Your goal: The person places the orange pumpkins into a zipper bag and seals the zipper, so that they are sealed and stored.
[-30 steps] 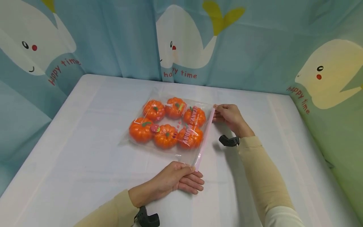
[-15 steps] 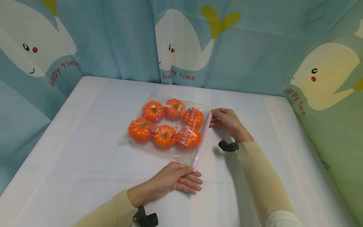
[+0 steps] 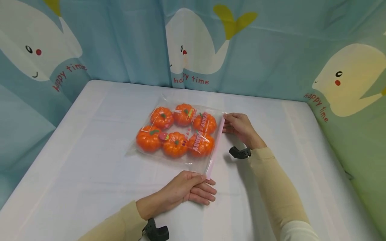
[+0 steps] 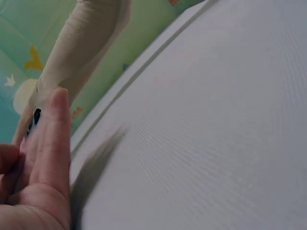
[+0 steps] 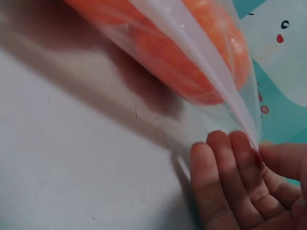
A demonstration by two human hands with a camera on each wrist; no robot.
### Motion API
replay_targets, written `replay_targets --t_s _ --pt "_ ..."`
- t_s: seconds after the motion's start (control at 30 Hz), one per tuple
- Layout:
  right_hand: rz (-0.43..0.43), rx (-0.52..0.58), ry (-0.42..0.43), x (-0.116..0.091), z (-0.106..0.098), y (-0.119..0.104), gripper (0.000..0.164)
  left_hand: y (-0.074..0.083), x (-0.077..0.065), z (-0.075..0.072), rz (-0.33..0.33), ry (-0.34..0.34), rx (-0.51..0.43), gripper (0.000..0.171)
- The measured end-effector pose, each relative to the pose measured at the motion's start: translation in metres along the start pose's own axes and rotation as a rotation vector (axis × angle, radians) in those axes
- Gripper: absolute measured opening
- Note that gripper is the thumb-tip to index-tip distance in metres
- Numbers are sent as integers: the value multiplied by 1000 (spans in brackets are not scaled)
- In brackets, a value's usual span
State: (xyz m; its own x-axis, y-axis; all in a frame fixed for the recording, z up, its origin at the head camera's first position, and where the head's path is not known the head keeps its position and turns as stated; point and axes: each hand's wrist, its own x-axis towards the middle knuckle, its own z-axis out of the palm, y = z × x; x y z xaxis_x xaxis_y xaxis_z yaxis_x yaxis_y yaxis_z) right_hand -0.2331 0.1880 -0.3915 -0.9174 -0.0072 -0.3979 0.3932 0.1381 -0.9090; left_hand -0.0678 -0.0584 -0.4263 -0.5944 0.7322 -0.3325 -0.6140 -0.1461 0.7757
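Observation:
Several orange toy pumpkins [image 3: 175, 145] with green stems lie inside a clear plastic bag [image 3: 197, 167] printed with pink lettering. A pink strip [image 3: 214, 150] runs along the bag's right edge. At the near end of that strip, my left hand [image 3: 188, 189] pinches the corner between thumb and forefinger; its other fingers stretch out over the tabletop. The far corner is pinched by my right hand [image 3: 241, 128]. From the right wrist view, the right thumb and forefinger [image 5: 249, 151] meet on the strip's end. The bag is out of sight in the left wrist view.
A white cloth [image 3: 90, 160] covers the table. Blue-green curtains [image 3: 271, 60] printed with white whales hang behind it and at both sides. Each wrist wears a black device, such as the right wrist camera [image 3: 240, 152].
Both hands keep their pinch on the bag's corners. The bag's strip edge and my right hand have shifted slightly to the left; the pumpkins stay almost where they were.

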Motion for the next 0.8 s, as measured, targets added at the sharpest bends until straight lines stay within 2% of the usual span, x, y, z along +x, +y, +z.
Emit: replay_targets --t_s 0.17,0.4,0.47,0.6,0.8 --pt "-14 -11 -36 -1 1 1 36 2 0 0 -4 -34 29 46" --pt "6 -110 -209 -8 8 6 34 8 8 4 22 -45 40 47" --pt "6 -126 -227 -9 11 7 32 10 11 5 14 -43 30 49" --pt "-20 -120 -191 -9 16 8 29 11 13 4 -14 -29 14 49" --pt "-38 -106 -121 -9 19 14 29 12 10 2 -5 -20 9 45"
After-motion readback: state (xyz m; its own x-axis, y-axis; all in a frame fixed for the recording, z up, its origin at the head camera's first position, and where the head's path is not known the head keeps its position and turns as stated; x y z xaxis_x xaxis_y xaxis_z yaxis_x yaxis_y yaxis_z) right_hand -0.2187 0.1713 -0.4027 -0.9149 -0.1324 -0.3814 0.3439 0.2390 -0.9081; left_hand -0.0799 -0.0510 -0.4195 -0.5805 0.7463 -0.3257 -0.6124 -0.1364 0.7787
